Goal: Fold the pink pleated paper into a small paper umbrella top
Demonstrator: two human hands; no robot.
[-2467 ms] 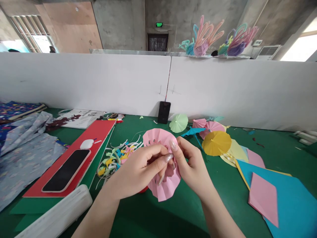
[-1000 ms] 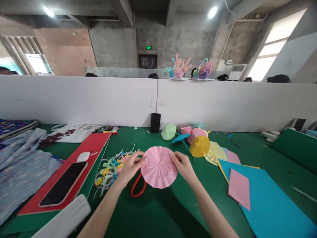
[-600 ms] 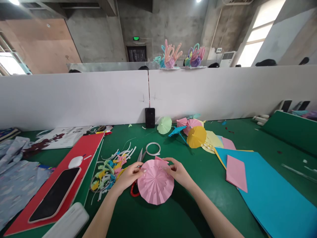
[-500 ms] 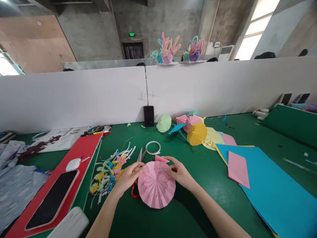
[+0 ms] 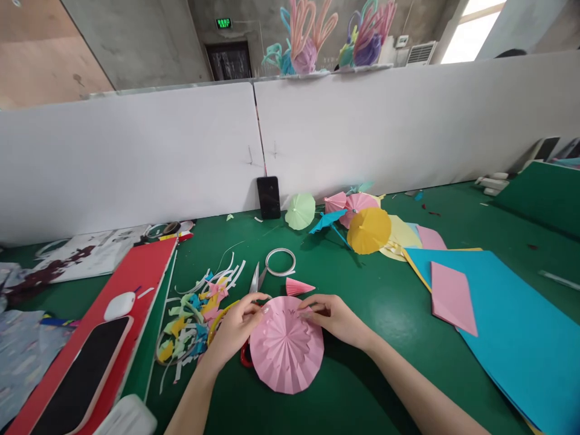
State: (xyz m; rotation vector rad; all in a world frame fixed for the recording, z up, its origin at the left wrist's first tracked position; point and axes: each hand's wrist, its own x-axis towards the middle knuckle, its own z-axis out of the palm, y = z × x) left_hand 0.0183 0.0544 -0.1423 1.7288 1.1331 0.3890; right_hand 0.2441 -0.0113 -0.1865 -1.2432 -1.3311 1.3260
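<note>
In the head view, the pink pleated paper disc is in front of the person, above or on the green desk; I cannot tell which. The left hand has its fingers closed on the upper left edge of the disc, and the right hand pinches the upper right edge. Just beyond the disc lies a folded pink cone, and near it a white ring. The scissors are partly hidden behind the left hand, beside a heap of paper scraps.
</note>
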